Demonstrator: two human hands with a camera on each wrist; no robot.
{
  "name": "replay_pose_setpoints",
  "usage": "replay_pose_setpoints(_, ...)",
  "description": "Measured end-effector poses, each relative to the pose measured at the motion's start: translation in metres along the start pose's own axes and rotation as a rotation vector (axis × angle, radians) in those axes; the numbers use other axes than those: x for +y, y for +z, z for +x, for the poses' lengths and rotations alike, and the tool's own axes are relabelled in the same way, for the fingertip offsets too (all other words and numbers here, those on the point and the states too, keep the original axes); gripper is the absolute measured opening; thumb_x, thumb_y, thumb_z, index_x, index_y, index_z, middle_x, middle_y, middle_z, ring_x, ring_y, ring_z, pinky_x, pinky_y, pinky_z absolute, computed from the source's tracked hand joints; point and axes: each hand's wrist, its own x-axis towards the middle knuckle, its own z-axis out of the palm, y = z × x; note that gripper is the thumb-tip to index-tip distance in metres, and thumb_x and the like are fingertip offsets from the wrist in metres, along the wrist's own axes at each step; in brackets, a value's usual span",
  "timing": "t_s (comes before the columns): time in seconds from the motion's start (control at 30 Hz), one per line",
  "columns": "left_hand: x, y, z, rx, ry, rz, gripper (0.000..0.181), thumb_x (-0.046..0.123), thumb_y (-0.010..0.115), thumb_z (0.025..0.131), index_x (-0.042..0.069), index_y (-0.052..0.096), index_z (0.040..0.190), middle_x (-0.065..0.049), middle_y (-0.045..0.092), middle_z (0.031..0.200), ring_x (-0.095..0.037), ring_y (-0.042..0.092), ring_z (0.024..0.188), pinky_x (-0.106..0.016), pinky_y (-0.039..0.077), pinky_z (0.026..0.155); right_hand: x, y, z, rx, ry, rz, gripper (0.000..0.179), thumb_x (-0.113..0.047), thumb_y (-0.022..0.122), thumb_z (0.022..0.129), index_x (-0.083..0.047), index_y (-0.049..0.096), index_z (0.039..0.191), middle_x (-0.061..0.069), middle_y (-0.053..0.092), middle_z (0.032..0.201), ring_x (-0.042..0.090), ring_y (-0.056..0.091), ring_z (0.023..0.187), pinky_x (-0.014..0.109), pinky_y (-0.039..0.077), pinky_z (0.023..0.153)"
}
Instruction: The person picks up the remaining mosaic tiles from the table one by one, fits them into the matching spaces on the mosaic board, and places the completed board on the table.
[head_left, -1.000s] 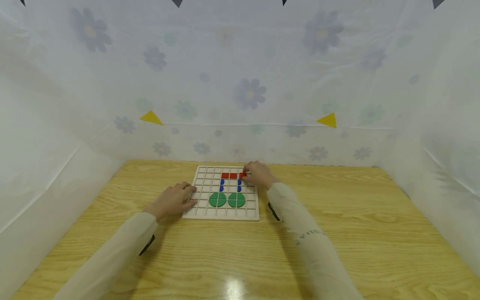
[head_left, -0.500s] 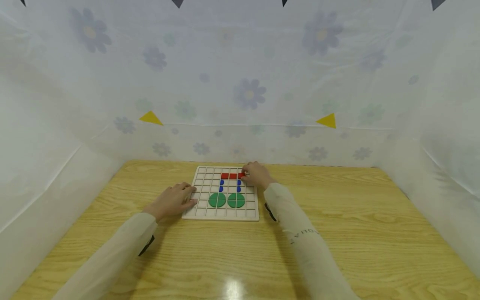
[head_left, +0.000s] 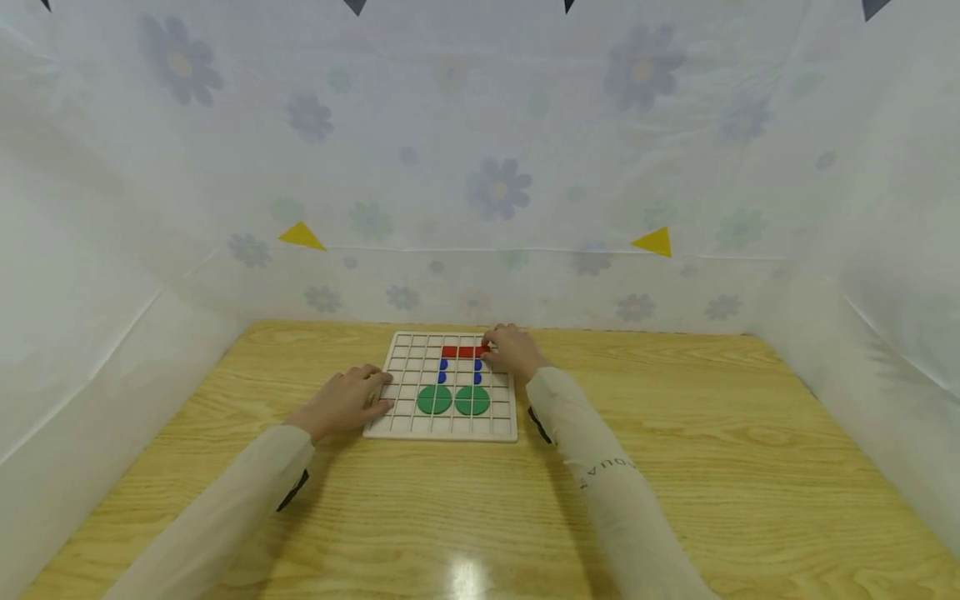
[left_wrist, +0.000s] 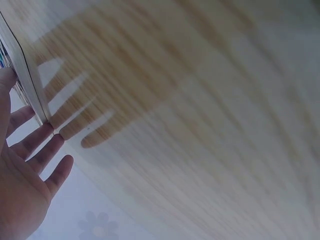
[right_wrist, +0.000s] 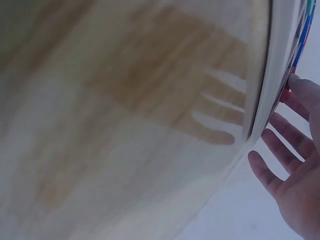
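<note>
A white square grid board (head_left: 407, 432) lies on the table with coloured pieces in its cells. My left hand (head_left: 341, 400) rests at its left edge, fingers loosely extended; in the left wrist view several fingertips touch the board's side. With thumb and index finger, my right hand (head_left: 513, 348) pinches a small red tile (right_wrist: 284, 95) at the right end of a red row (head_left: 457, 352). Its other fingers spread by the board's edge in the right wrist view. Below the row sit blue half-round pieces (head_left: 477, 366) in two columns. Under them are two green discs (head_left: 435, 400), split by the grid lines.
The wooden table (head_left: 465, 508) ends at a pale floral curtain (head_left: 495, 275) behind the board, with white sheets at both sides. Two yellow triangles (head_left: 302, 236) show on the curtain. Both forearms, in light sleeves, come in from the front.
My right hand has shifted slightly left with the red tile, which now meets the rest of the red row; a gap showed before. My left hand has stayed in place.
</note>
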Motion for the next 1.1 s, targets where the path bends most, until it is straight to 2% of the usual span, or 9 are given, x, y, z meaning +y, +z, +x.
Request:
replay_pose_setpoints(0.33, 0.001, -0.001, 0.000, -0.001, 0.005, 0.000, 0.047, 0.037, 0.054, 0.091, 0.006, 0.052, 0.126, -0.017, 0.052, 0.124, -0.037, 0.053, 0.110, -0.057, 0.042, 0.087, -0.002, -0.002, -0.003, 0.015, 0.002, -0.003, 0.026, -0.028, 0.058, 0.090, -0.012, 0.064, 0.109, 0.009, 0.058, 0.114, 0.027, 0.052, 0.100, 0.040, 0.047, 0.083)
replay_pose_setpoints(0.53, 0.000, 0.002, 0.003, -0.011, -0.008, 0.006, 0.049, 0.040, 0.052, 0.091, 0.007, 0.051, 0.128, -0.016, 0.051, 0.125, -0.037, 0.052, 0.111, -0.057, 0.042, 0.088, 0.001, -0.003, -0.004, 0.011, -0.001, 0.014, 0.029, -0.028, 0.058, 0.090, -0.011, 0.062, 0.114, 0.009, 0.058, 0.116, 0.027, 0.051, 0.105, 0.041, 0.046, 0.087)
replay_pose_setpoints(0.8, 0.001, 0.000, 0.003, -0.004, 0.012, 0.006, 0.048, 0.037, 0.053, 0.091, 0.006, 0.052, 0.127, -0.017, 0.052, 0.125, -0.037, 0.053, 0.109, -0.055, 0.043, 0.086, 0.009, -0.010, -0.010, 0.006, 0.010, 0.027, 0.030, -0.026, 0.057, 0.091, -0.011, 0.061, 0.116, 0.010, 0.057, 0.120, 0.030, 0.049, 0.111, 0.046, 0.043, 0.092)
replay_pose_setpoints(0.97, 0.002, -0.002, 0.003, -0.009, 0.010, 0.018, 0.048, 0.037, 0.054, 0.091, 0.005, 0.052, 0.126, -0.019, 0.052, 0.125, -0.038, 0.053, 0.109, -0.056, 0.043, 0.086, 0.018, -0.016, -0.018, 0.037, -0.012, 0.033, 0.030, -0.025, 0.058, 0.090, -0.010, 0.062, 0.116, 0.010, 0.057, 0.120, 0.030, 0.049, 0.112, 0.045, 0.044, 0.090)
replay_pose_setpoints(1.1, 0.001, -0.002, 0.003, -0.027, -0.010, 0.021, 0.050, 0.038, 0.053, 0.091, 0.005, 0.050, 0.128, -0.020, 0.051, 0.127, -0.039, 0.052, 0.112, -0.057, 0.042, 0.088, 0.028, -0.022, -0.031, 0.088, -0.061, 0.038, 0.030, -0.023, 0.059, 0.089, -0.006, 0.062, 0.114, 0.012, 0.057, 0.119, 0.032, 0.050, 0.111, 0.047, 0.045, 0.088)
